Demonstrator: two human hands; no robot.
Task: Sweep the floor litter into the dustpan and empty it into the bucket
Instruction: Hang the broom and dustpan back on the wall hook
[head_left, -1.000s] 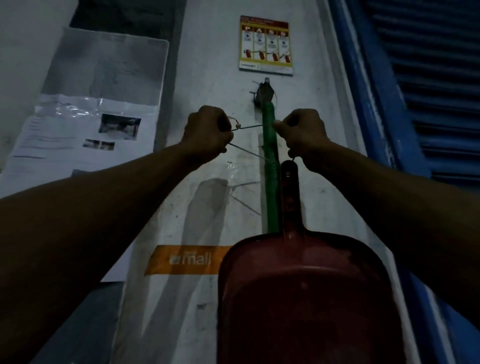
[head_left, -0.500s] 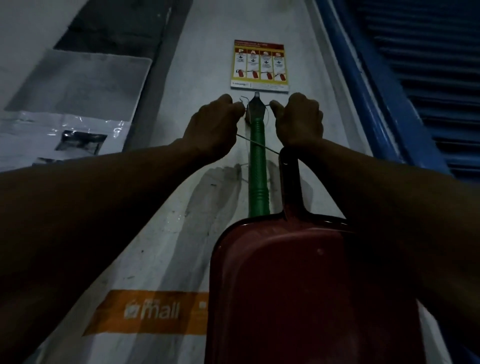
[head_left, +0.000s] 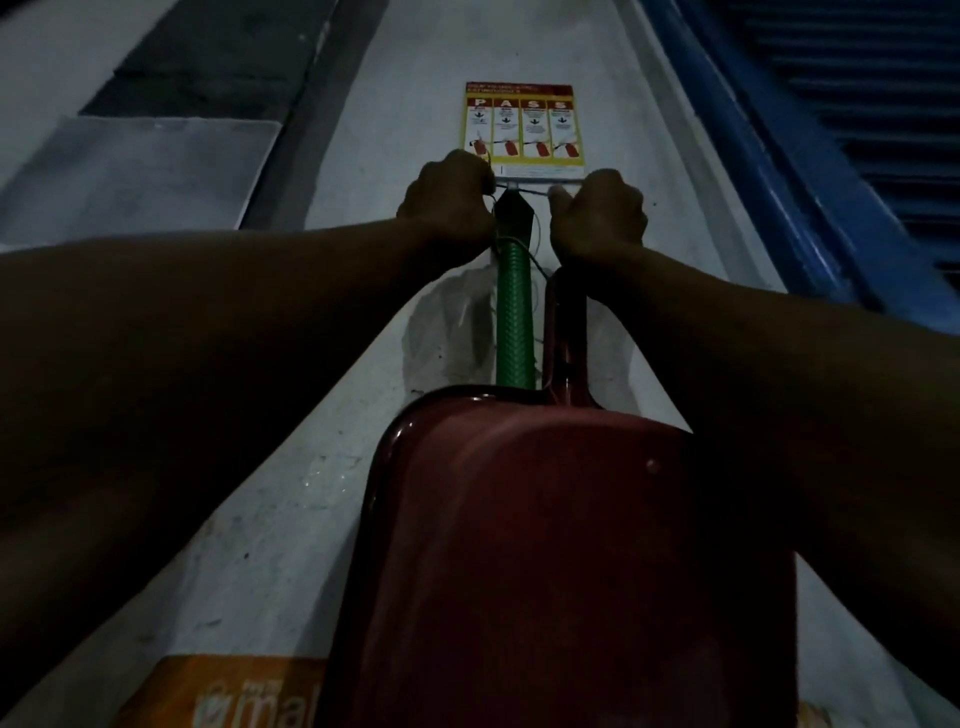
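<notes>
A dark red dustpan (head_left: 561, 561) hangs flat against the white wall, its handle (head_left: 569, 332) pointing up. Behind it runs the green broom handle (head_left: 514, 317) with a dark cap at its top. A thin string (head_left: 524, 191) stretches across just above that cap. My left hand (head_left: 447, 202) pinches the string's left end and my right hand (head_left: 600, 215) pinches its right end. Both fists sit level, either side of the broom's top. The broom's bristles are hidden behind the dustpan.
A red and yellow fire extinguisher poster (head_left: 522, 130) hangs just above my hands. A blue louvred door (head_left: 831, 130) stands to the right. Papers (head_left: 130, 176) are stuck on the wall at left, and an orange label (head_left: 228, 696) sits low on it.
Both hands rose along the wall, from beside the broom handle to its top just under the poster. They came closer together, then spread with the string taut. The view tilted upward.
</notes>
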